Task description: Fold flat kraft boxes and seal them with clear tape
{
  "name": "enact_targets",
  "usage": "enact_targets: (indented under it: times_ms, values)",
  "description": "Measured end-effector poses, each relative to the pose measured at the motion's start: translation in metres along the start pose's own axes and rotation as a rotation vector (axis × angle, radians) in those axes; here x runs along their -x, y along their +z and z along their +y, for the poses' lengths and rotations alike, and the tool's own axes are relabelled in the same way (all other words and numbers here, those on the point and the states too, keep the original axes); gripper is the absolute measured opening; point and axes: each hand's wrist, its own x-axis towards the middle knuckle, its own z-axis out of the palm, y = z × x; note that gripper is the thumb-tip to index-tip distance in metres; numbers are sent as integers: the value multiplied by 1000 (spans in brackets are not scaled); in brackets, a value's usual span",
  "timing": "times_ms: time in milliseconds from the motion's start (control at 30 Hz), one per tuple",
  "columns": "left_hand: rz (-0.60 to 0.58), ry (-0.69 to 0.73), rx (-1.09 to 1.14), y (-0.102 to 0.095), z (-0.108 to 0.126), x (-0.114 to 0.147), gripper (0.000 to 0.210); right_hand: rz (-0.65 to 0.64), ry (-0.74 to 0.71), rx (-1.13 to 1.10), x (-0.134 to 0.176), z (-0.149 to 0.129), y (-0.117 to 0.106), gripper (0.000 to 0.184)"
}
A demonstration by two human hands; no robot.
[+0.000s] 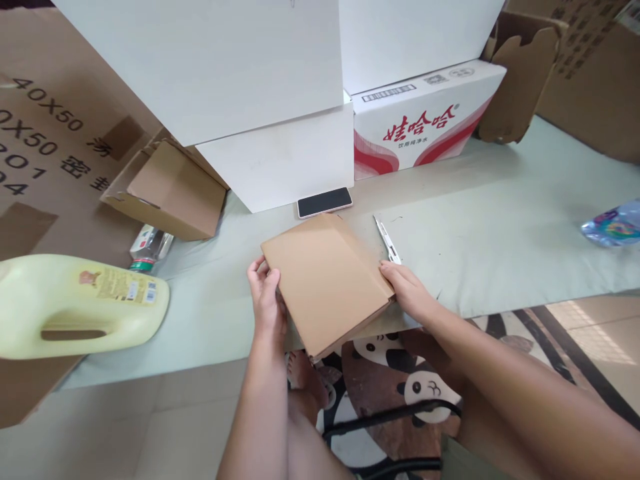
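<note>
A brown cardboard box (330, 280), flat-topped and closed, is tilted between my two hands at the front edge of the cloth-covered table. My left hand (267, 290) grips its left side, thumb on the top face and fingers curled underneath. Across from it, my right hand (406, 287) holds the right corner, with the thumb on top and the other fingers hidden below. A white utility knife (387, 240) lies on the cloth just beyond my right hand. Behind the box rests a phone (325, 203), its dark screen facing up.
White boxes (280, 163) and a red-and-white carton (425, 127) stand at the back. On the left are a folded cardboard box (175, 190), a small bottle (150, 247) and a large yellow jug (85, 303). A clear plastic bottle (615, 223) lies at the right.
</note>
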Motion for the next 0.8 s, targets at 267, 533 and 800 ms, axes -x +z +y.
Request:
enact_targets:
  times_ms: [267,533,800]
  values:
    - [-14,7,-20,-1,-1,-1,54,-43,-33,19,1,-5,-1,37]
    - [-11,5,-1,-1,-1,1,55,-37,7,25,1,-2,-2,36]
    - [-11,12,-30,0,-1,2,55,-32,-10,5,1,-1,-2,37]
